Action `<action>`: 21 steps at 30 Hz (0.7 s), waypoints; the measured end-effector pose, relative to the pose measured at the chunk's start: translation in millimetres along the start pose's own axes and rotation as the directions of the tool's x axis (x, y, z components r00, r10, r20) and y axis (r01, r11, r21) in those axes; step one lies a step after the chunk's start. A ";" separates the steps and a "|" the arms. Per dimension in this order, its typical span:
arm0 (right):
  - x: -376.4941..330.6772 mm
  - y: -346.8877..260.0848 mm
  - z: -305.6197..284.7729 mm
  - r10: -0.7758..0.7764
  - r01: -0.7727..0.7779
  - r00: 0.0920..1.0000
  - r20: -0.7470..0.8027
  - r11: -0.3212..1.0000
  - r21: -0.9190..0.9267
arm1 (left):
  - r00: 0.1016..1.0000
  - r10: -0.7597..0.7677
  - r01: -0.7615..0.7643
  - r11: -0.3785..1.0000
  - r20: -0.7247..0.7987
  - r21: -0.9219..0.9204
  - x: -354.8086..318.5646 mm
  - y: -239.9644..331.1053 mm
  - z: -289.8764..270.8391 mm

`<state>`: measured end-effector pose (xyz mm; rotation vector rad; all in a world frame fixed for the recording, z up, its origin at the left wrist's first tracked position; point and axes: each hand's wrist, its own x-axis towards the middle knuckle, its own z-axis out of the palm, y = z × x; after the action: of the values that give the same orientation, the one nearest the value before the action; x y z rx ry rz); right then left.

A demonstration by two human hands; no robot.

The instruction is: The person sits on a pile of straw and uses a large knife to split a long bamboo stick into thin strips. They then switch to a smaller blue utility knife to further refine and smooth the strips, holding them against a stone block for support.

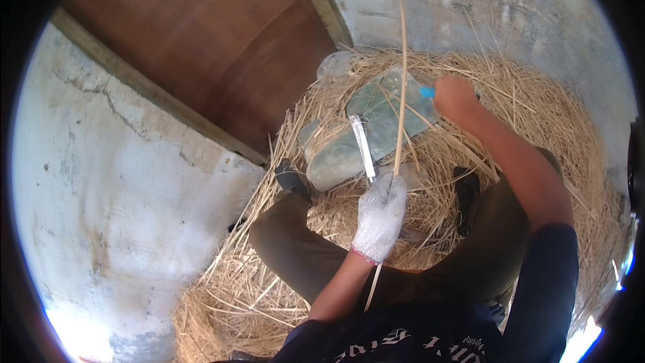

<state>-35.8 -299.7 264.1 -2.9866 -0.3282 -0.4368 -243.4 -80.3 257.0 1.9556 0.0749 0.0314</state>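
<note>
My left hand (381,212), in a white knit glove with a red cuff edge, is closed around a long, thin pale cane-like strip (402,87). The strip runs upward past my fingers and down toward my lap. A narrow silvery, blade-like piece (361,144) stands out just above the gloved fingers; whether they grip it too is hard to tell. My bare right hand (456,99) makes a fist farther out to the right. From it pokes the end of a small bright blue object (427,92), the rest of which the fingers hide.
Greenish sheeting (342,158) lies between my feet on a heap of straw-like shavings (537,114). My bent legs (289,242) frame it. A brown wooden door panel (201,33) and a stained pale wall (121,181) stand close on the left; another wall (497,7) rises behind.
</note>
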 end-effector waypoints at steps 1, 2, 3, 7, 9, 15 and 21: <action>-0.1 17.9 2.6 0.107 -0.106 0.991 0.084 0.994 -0.017 | 1.000 0.009 -0.009 1.000 -0.002 -0.018 -6.5 16.6 -5.5; 3.3 41.2 3.4 0.212 -0.207 0.966 0.150 0.977 -0.049 | 0.992 0.116 -0.115 0.993 0.048 -0.022 -20.8 29.3 -6.3; 4.4 56.1 3.1 0.318 -0.308 0.924 0.214 0.948 -0.077 | 0.971 0.218 -0.217 0.976 0.101 -0.023 -41.1 44.8 -8.7; 2.4 39.4 -2.0 0.421 -0.450 0.889 0.178 0.875 0.177 | 0.945 -0.064 0.203 0.883 0.320 -0.423 -59.7 100.1 -33.1; -3.6 13.5 -13.9 0.417 -0.454 0.887 0.197 0.865 0.213 | 0.966 -0.019 0.182 0.757 0.258 -0.627 -20.4 52.7 -35.5; -21.3 -36.7 -49.4 0.184 -0.168 0.980 0.073 0.580 0.797 | 0.880 0.039 0.466 0.109 0.472 -0.878 30.7 11.7 -56.1; -35.8 -80.4 -76.7 -0.110 -0.282 0.946 0.306 0.191 0.940 | 0.912 -0.096 0.406 0.355 0.399 -0.842 25.3 13.7 -37.2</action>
<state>-108.3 -239.0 332.5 -1.6738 -0.2834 0.2600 -219.8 -49.4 283.4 0.7500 0.1394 -0.3622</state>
